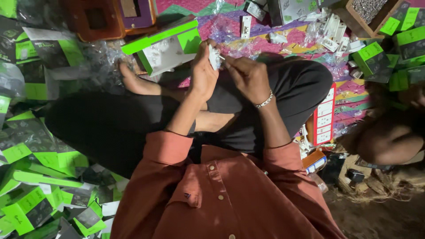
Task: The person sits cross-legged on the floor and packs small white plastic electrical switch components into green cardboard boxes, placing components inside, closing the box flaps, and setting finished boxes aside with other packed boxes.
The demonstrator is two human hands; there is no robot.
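A rust-orange buttoned shirt (221, 194) with rolled sleeves, black trousers (110, 128), and a silver bracelet (264, 102).

An open carton (166, 46) lay on the mat (248, 42) beyond the crossed legs (133, 119); flattened cartons (40, 186) were heaped at the left (loose parts (332, 33) scattered far right).
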